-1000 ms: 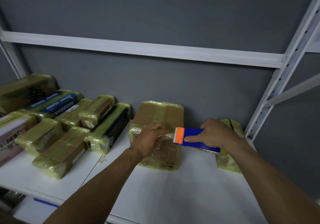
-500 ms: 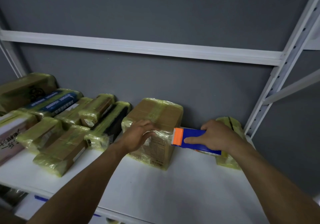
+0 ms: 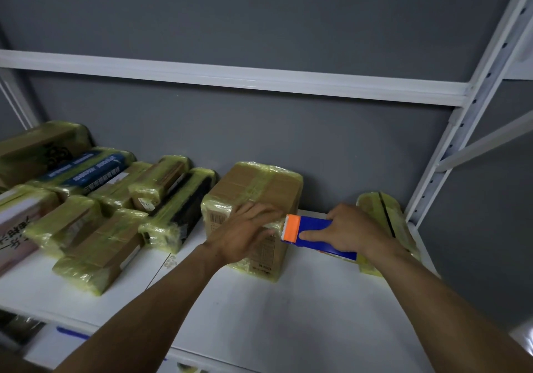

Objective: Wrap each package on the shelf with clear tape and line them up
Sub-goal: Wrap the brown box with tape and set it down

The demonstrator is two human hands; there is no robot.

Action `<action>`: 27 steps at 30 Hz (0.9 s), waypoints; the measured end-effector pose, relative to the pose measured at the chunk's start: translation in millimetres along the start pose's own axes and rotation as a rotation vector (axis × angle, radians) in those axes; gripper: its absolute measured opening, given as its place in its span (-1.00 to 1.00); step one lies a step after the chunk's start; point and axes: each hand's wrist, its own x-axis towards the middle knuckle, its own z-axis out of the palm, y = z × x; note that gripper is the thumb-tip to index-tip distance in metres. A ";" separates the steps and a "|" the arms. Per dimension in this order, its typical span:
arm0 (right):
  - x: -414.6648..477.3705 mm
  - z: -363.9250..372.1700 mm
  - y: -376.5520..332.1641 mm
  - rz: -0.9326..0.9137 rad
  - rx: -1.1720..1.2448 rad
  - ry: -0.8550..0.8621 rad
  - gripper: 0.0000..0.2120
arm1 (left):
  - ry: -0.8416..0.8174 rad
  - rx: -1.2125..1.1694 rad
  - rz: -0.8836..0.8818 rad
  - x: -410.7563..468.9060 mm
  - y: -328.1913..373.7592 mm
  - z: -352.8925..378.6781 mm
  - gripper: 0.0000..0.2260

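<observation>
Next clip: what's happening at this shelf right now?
A person is taping a cardboard box that stands on the white shelf. The left hand lies on the box's front upper edge. The right hand grips a blue tape dispenser, its orange end against the box's right side. A group of wrapped packages lies to the left, and another wrapped package stands behind the right hand.

Left hand [image 3: 245, 232] on taped box [image 3: 259, 188], right hand [image 3: 350, 230] gripping tape dispenser [image 3: 313, 235]
</observation>
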 end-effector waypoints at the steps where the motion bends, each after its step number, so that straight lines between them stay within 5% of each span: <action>1: 0.0 0.5 -0.3 0.003 -0.006 0.002 -0.31 | 0.007 -0.043 0.017 1.7 0.5 3.2 -0.58; 17: -27.1 -7.9 50.0 0.054 0.053 -0.004 -0.34 | 0.085 -0.097 -0.022 -5.7 -31.4 2.2 -0.73; 27: 6.3 30.5 41.2 0.074 -0.071 0.005 -0.31 | 0.338 -0.061 -0.395 1.3 -0.1 26.2 -0.68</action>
